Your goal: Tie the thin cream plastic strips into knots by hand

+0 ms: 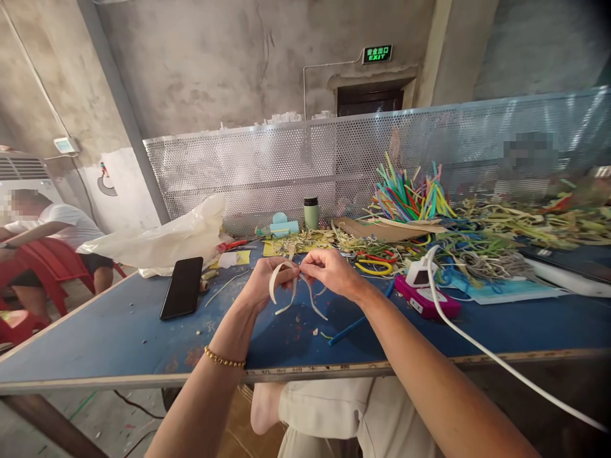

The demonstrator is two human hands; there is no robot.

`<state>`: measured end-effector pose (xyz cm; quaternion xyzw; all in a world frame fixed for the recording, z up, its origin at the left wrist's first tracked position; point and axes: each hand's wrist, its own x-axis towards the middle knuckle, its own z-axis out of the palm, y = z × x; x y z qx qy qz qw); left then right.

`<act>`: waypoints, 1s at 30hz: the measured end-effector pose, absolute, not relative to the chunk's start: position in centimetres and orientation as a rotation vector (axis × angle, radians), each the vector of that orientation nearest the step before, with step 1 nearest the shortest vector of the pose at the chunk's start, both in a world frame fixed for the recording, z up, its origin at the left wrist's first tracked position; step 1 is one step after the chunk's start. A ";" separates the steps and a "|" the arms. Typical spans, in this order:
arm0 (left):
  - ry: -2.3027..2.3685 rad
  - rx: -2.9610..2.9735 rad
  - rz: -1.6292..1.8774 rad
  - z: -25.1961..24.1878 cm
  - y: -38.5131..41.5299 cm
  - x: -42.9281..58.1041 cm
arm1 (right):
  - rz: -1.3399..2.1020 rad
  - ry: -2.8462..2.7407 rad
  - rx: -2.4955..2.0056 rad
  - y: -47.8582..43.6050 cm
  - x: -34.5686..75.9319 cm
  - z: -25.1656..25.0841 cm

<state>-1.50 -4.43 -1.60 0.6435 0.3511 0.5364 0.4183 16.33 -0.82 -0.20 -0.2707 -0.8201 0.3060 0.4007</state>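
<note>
Both hands meet above the blue tabletop (191,356), pinching pale flat strips (273,286) that look like plant fibre or straw. My left hand (267,278) has its thumb and fingers closed on the strips, and one strip loops over beside the thumb. Fingertips of my right hand (329,270) pinch the same bundle right beside the left thumb. Loose strip ends (316,304) curl down below the hands. The exact grip point is hidden between the fingers. A thin blue rod (351,327) lies on the table under my right forearm.
A black phone (182,288) lies to the left, near a plastic bag (162,238). Behind stand a green bottle (311,214) and colourful pipe cleaners (410,194). A magenta power strip (426,300) with a white cable (496,356) and yellow-handled scissors (375,266) are right. A person (62,222) sits far left.
</note>
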 end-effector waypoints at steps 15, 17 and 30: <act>0.800 1.424 1.252 -1.0 -5.0 -1.5 | 0.565 -2.106 -0.756 -0.8 16.4 0.1; 0.765 1.397 1.240 -1.0 -5.1 -1.5 | 0.508 -2.086 -0.758 -0.7 16.3 0.0; 0.718 1.041 1.483 -1.3 -3.9 -1.7 | 0.095 -1.988 -0.742 -1.5 15.0 -0.8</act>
